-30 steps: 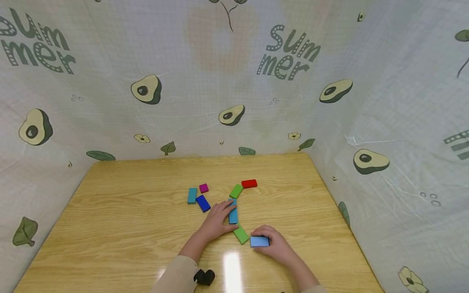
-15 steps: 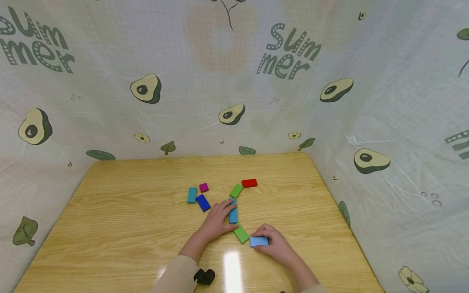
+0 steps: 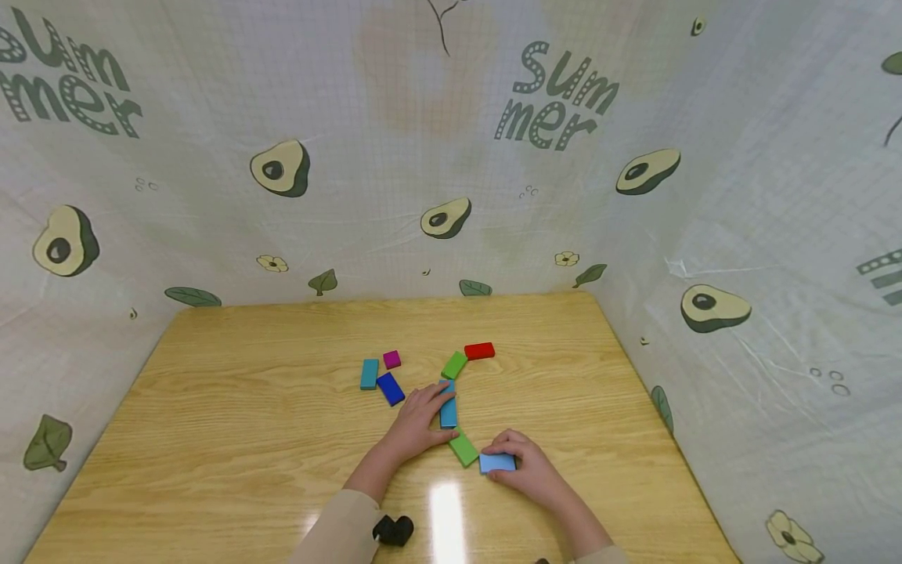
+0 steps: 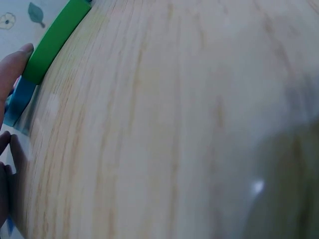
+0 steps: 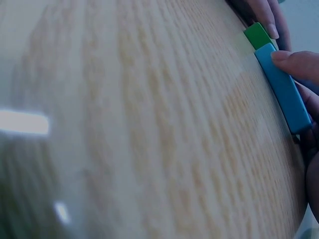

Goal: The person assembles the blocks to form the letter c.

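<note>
Light-blue rectangular block [image 3: 496, 464], near right: pinched between thumb and fingers of right hand [image 3: 528, 468]. Just left: nearer green rectangular block [image 3: 464, 450], touched by thumb of left hand [image 3: 416, 427]; fingers spread from thumb, resting on mid-blue rectangular block [image 3: 448, 413] beyond. Beneath: wood-grain tabletop [image 3: 268, 439].

Left hand [image 3: 416, 424] spread, right hand [image 3: 532, 468] curled (seemingly pinching).

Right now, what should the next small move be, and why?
Probably release the light blue block from the right hand: its end appears to meet the nearer green block, extending the curve from the red block, while the left hand touches the mid-blue block within that curve.
</note>
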`<state>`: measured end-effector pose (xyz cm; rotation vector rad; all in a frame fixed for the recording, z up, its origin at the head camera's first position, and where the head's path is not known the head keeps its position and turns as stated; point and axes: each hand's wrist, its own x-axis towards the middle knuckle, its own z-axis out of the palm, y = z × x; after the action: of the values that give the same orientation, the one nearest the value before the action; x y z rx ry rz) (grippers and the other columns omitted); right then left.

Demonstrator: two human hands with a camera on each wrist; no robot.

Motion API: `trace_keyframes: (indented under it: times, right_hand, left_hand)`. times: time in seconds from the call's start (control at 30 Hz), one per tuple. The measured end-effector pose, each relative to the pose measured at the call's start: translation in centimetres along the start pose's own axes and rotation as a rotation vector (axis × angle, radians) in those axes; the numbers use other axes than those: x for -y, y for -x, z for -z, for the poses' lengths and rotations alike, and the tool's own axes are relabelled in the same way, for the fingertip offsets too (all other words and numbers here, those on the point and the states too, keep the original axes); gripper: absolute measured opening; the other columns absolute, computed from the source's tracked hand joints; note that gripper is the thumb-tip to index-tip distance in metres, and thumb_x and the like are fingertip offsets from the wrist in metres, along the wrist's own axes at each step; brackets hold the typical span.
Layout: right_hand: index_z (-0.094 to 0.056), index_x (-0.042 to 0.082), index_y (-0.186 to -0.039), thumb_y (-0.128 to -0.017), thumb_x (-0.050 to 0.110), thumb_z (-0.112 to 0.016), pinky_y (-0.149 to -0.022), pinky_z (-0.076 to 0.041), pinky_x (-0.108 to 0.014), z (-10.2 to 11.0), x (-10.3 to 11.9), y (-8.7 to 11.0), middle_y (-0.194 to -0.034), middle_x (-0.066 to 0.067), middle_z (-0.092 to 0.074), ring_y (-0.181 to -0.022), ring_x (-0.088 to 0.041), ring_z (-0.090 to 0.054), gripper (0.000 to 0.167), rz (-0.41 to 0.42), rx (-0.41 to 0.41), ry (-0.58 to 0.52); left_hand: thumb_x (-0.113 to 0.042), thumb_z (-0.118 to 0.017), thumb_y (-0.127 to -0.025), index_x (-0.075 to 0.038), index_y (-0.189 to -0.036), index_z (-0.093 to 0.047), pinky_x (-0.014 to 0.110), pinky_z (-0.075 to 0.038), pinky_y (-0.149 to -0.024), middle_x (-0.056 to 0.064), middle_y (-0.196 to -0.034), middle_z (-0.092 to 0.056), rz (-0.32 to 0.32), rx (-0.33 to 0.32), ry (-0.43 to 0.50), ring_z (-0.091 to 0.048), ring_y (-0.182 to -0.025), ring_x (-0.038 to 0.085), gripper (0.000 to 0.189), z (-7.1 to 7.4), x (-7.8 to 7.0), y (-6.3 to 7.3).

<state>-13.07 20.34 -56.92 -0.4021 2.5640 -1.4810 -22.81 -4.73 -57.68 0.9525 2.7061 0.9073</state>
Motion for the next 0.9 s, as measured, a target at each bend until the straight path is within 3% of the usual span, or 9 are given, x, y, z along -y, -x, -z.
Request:
trace_keyframes:
  times: [0.3,0.63,0.9]
  right_hand:
    - [-0.074,0.019,-0.11,-0.081,0.023,-0.081,-0.088,-0.047,-0.026,-0.1,0.0,0.1,-0.104,0.007,-0.06,-0.102,-0.014,-0.055,0.03,-0.001,-0.01,0.014]
    - [-0.072,0.002,-0.11,-0.083,0.006,-0.077,-0.087,-0.047,-0.026,0.4,3.4,0.4,-0.105,-0.007,-0.06,-0.102,-0.025,-0.056,0.029,-0.003,0.003,0.012]
    - [-0.074,0.015,-0.111,-0.084,0.018,-0.078,-0.086,-0.047,-0.025,-0.2,0.3,0.1,-0.106,0.005,-0.059,-0.103,-0.015,-0.054,0.028,0.01,-0.02,0.034]
  left_hand:
    - [-0.052,-0.067,-0.088,-0.017,-0.149,-0.042,0.05,-0.012,-0.117,0.001,-0.158,-0.027,0.001,0.007,0.0,-0.022,-0.144,0.029,0.075,0.1,0.0,0.0]
    - [-0.05,-0.068,-0.088,-0.015,-0.148,-0.044,0.052,-0.013,-0.116,0.003,-0.157,-0.029,-0.016,-0.008,0.0,-0.023,-0.143,0.031,0.074,0.0,0.1,0.0]
    - [-0.051,-0.068,-0.088,-0.017,-0.148,-0.043,0.05,-0.012,-0.117,0.001,-0.157,-0.028,-0.01,-0.012,0.001,-0.023,-0.143,0.029,0.073,-0.1,0.1,0.0]
